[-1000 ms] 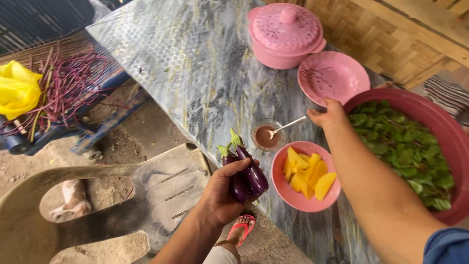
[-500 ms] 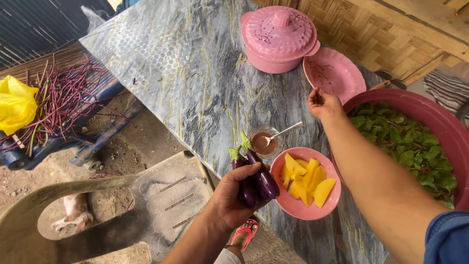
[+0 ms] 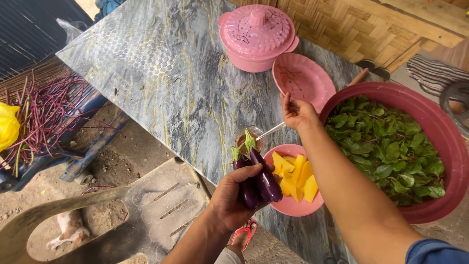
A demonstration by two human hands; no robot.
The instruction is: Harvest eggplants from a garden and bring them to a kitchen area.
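Eggplants (image 3: 258,180) sit gripped in the left hand (image 3: 233,198); the right hand (image 3: 297,113) hovers loosely open.

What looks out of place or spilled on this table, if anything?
Nothing is spilled or damaged. The lidded pot, plate, bowl of yellow slices and basin of greens sit upright. The left hand holds two small eggplants; the right hand hovers above the table.

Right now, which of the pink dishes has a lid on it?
The round pink pot at the far end of the table. The pink plate beside it is bare, and the pink bowl holds yellow fruit slices.
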